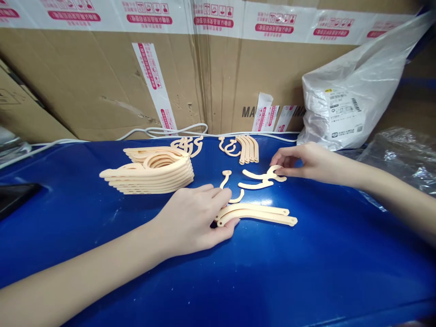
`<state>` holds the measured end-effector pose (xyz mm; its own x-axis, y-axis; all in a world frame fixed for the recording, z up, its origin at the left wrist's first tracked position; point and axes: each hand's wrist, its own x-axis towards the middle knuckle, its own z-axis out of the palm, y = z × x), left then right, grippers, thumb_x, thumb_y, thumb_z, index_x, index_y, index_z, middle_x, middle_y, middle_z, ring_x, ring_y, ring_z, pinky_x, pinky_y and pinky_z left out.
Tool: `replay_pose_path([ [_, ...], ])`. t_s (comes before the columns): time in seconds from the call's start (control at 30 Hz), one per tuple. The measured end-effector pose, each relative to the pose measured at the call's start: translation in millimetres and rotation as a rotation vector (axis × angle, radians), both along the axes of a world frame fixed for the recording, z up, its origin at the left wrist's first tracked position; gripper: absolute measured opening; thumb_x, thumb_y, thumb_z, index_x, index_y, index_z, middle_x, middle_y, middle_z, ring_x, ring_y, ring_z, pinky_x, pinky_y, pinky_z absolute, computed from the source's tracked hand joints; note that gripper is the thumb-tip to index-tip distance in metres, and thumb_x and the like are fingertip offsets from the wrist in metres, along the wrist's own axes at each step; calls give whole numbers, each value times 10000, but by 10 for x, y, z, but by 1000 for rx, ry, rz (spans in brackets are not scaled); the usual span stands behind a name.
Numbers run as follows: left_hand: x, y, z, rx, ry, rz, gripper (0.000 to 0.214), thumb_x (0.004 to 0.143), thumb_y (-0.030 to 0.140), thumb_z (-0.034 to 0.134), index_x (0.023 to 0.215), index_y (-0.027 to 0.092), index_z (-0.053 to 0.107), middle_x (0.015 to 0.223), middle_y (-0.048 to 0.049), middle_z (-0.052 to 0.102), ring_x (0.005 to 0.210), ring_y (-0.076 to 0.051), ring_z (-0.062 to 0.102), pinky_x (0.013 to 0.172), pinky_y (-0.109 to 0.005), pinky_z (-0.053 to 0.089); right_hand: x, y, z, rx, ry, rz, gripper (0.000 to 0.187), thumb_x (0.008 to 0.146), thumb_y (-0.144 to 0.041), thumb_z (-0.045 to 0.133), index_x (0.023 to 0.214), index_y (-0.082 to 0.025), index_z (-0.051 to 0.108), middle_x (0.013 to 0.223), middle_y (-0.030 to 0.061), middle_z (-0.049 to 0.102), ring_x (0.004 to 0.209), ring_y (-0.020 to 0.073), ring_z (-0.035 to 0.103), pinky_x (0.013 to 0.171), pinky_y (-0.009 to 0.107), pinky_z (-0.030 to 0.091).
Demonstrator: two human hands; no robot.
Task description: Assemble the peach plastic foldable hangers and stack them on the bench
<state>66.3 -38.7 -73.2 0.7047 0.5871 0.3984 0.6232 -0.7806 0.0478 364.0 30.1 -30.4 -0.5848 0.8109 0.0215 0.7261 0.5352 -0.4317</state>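
Note:
My left hand [197, 215] is closed, thumb and fingers pinching the left ends of a few long, curved cream plastic strips [259, 212] that look like hanger arms. Just beyond its fingers a cream hook piece [226, 177] lies on the blue surface, partly covered by the hand. My right hand [304, 162] pinches the right end of some forked cream plastic pieces [262, 176], whose prongs point left. To the left of my left hand stands a neat stack of cream plastic hangers [153, 172].
More hook pieces [187, 144] and short curved strips [250, 149] lie at the back of the blue table [218, 281]. Behind them run a white cable [136, 131] and a large cardboard box [102, 81]. A white plastic bag [350, 91] stands back right; a dark flat object [17, 197] lies left.

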Motion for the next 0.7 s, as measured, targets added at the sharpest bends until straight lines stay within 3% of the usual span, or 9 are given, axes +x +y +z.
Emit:
replay_pose_path([
  [0.1,1,1,7,-19,-5,-1,225,895,384,522,782,189,505,646,35,531,542,-119,485,480,-246,248,-12,-55,2,47,71,-36,270,849,-450,625,911,-195,689,779,29,715,694,173,631,670,329,480],
  [0.23,5,15,13,-26,-5,0,237,911,393,508,790,190,502,648,37,531,535,-115,476,481,-244,252,-69,-129,3,-147,219,-33,315,815,-509,659,906,-213,721,881,37,740,802,194,663,719,330,499],
  [0.3,6,18,15,-31,-2,2,241,913,399,502,789,193,496,647,40,528,527,-113,468,482,-244,251,-102,-159,-5,-175,197,-30,357,811,-535,656,928,-207,733,917,51,744,808,202,658,697,332,486],
  [0.47,1,10,21,-68,17,13,238,915,402,495,797,195,491,655,37,539,541,-115,483,486,-246,246,-143,-199,-17,15,50,-13,322,864,-455,622,926,-161,739,971,96,712,836,210,641,745,358,461],
  [0.7,10,19,16,-61,10,6,230,913,391,499,795,193,496,656,38,530,538,-115,477,486,-246,253,-98,-158,-39,57,48,-11,317,837,-519,637,931,-236,745,902,36,682,761,171,626,698,321,458],
])
